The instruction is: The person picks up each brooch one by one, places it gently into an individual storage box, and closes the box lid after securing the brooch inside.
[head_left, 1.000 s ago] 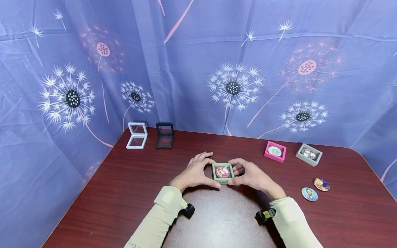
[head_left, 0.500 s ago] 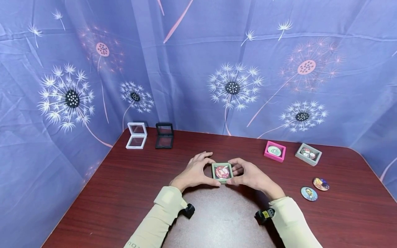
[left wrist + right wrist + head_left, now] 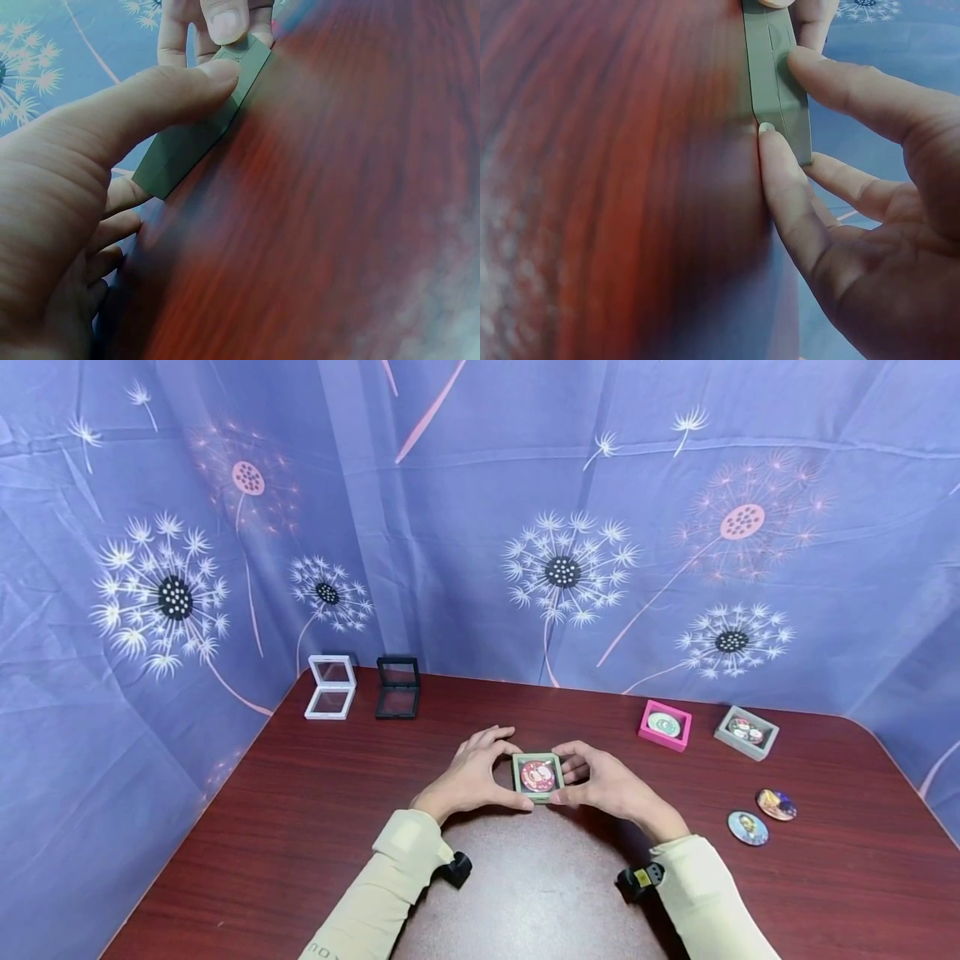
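Note:
In the head view, a small square green display case (image 3: 538, 799) with a clear window sits near the table's middle. A round red-and-white badge (image 3: 537, 775) shows inside it. My left hand (image 3: 467, 781) holds the case from the left, thumb at its near side and index finger at the far left corner. From the right, my right hand (image 3: 613, 785) pinches it between thumb and index finger. The left wrist view has my left thumb (image 3: 172, 97) lying along the side wall of the case. In the right wrist view, a fingertip (image 3: 776, 150) presses the case's lower corner.
Two hinged cases, white (image 3: 330, 704) and black (image 3: 397, 703), stand unfolded at the back left. Pink (image 3: 665, 744) and grey (image 3: 744, 746) cases with badges lie at the back right. Two loose badges, blue (image 3: 747, 828) and multicoloured (image 3: 777, 805), lie nearer. A patterned curtain (image 3: 450, 568) hangs behind.

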Motion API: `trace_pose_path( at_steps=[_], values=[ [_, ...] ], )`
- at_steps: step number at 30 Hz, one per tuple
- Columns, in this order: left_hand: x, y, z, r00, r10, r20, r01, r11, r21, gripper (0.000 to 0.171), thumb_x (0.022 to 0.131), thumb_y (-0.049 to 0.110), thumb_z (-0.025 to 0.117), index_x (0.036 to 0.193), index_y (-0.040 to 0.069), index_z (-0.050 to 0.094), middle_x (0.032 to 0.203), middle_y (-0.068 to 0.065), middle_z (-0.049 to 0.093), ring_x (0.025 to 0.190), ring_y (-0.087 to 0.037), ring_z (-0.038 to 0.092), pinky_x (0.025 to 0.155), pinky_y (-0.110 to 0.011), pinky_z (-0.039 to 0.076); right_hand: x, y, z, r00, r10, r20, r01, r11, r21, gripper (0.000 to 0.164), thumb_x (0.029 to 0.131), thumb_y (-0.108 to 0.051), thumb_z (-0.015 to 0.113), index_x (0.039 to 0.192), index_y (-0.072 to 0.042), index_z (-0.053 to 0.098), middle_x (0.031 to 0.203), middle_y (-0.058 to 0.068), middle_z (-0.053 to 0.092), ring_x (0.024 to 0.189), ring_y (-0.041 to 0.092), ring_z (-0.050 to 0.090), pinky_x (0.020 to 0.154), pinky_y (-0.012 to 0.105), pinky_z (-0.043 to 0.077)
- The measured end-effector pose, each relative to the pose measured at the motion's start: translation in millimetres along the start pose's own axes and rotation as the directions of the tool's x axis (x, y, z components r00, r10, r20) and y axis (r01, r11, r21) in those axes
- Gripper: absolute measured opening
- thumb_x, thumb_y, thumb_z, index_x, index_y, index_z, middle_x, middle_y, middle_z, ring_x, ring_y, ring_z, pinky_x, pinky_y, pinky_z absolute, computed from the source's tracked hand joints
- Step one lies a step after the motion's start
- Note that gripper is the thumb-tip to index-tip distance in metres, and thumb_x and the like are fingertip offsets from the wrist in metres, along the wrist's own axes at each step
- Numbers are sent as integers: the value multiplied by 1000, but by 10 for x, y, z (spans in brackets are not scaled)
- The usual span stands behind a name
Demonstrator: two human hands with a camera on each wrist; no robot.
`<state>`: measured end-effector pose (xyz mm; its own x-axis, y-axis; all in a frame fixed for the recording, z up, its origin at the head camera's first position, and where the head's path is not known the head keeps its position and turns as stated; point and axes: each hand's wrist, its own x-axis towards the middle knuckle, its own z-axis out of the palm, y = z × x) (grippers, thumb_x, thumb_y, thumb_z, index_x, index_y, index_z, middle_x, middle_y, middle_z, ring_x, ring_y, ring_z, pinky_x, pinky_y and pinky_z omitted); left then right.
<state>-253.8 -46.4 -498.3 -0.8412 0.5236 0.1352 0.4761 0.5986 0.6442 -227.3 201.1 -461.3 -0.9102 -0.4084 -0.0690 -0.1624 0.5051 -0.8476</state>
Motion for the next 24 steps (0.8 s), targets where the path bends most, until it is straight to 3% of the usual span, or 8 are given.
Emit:
trace_pose_path(
  at_steps=[24],
  values=[
    [5, 5, -3, 1000, -17, 10, 17, 1000, 11, 73, 60, 68, 80, 118, 27, 61, 153, 4, 32, 145, -20, 16, 112, -51, 17, 8, 24, 14, 1000, -17, -3, 17, 1000, -5, 66, 74, -20, 86, 128, -3, 53, 103, 14, 61, 93, 26, 61, 76, 36, 51]
  ],
)
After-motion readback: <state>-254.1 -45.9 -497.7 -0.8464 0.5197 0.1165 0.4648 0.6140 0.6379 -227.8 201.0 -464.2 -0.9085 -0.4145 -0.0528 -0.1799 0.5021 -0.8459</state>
